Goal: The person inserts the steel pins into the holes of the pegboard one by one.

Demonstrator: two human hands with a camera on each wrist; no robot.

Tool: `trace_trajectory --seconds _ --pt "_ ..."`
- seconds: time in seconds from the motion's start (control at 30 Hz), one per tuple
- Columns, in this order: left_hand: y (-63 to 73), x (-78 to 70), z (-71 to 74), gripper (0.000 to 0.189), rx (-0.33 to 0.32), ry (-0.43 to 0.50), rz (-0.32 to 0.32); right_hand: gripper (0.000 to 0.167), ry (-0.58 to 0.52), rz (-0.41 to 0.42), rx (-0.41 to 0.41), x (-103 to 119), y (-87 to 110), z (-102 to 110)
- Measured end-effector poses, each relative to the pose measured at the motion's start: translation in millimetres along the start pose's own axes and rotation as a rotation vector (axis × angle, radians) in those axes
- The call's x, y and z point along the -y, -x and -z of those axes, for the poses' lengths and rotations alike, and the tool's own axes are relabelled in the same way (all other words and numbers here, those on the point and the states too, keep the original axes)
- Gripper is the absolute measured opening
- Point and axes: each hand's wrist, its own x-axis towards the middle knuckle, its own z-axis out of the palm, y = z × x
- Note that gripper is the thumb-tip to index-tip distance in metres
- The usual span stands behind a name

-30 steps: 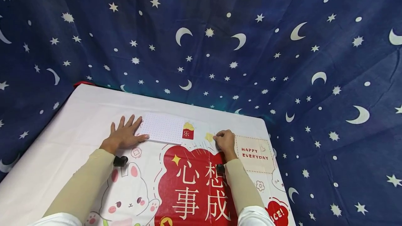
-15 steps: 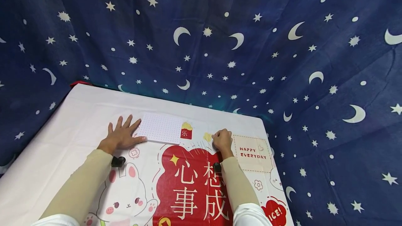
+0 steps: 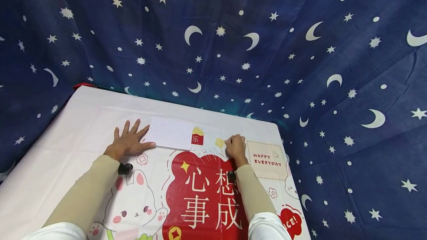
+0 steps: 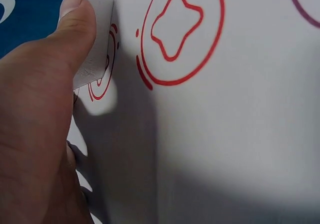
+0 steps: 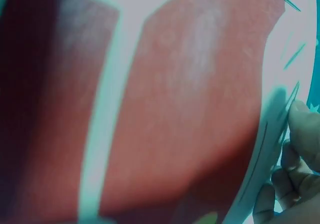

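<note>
A flat white slab with a dotted top [image 3: 169, 133] lies on the printed tablecloth. My left hand [image 3: 128, 143] rests palm down at its left end with fingers spread, and the thumb [image 4: 77, 26] touches the slab's edge. Off to the right, my right hand [image 3: 237, 146] is curled on the cloth beside a yellow print [image 3: 219, 143]. In the right wrist view its thumb and curled fingers [image 5: 305, 129] stand at the cloth's white area, and nothing shows between them. The inside of that hand is partly out of frame.
A red packet print with a yellow top [image 3: 197, 136] adjoins the slab's right end. The tablecloth [image 3: 100, 110] also bears a rabbit, a large red patch [image 3: 200, 180] and a "HAPPY EVERYDAY" panel [image 3: 267, 160]. A dark blue starry curtain [image 3: 213, 55] hangs behind and right.
My right hand's fingers have curled in more tightly, from a looser bend to a fist-like shape, in nearly the same spot. The left hand and the slab stay put; the head view shifts slightly.
</note>
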Motion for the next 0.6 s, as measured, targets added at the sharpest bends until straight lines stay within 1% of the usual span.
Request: trace_trajectory --seconds 0.1,0.17,0.23,0.37,0.47,0.53,0.6 --pt "-0.6 0.4 0.3 0.100 0.004 -0.011 0.001 0.017 -0.030 0.016 -0.006 -2.4 1.6 2.7" --pt "-0.5 0.8 0.5 0.100 0.002 -0.012 0.002 0.013 -0.027 0.026 -0.002 -3.8 2.5 4.2" --pt "-0.6 0.7 0.7 0.100 -0.002 -0.012 0.003 0.011 0.002 0.050 -0.003 -4.3 2.6 5.2" --pt "-2.2 0.3 0.6 0.101 0.001 -0.016 0.000 0.012 0.113 0.101 -0.002 -3.5 1.2 6.5" --pt "-2.8 0.3 0.7 0.100 0.010 -0.010 -0.006 0.012 0.254 0.145 0.011 -2.6 -1.4 5.1" --pt "-2.6 0.4 0.7 0.099 0.012 -0.006 -0.005 0.010 0.325 0.171 0.022 -2.4 -3.1 3.0" --pt "-2.9 1.7 -0.1 0.098 0.011 -0.006 -0.005 0.008 0.362 0.187 0.036 -2.9 -4.1 0.8"
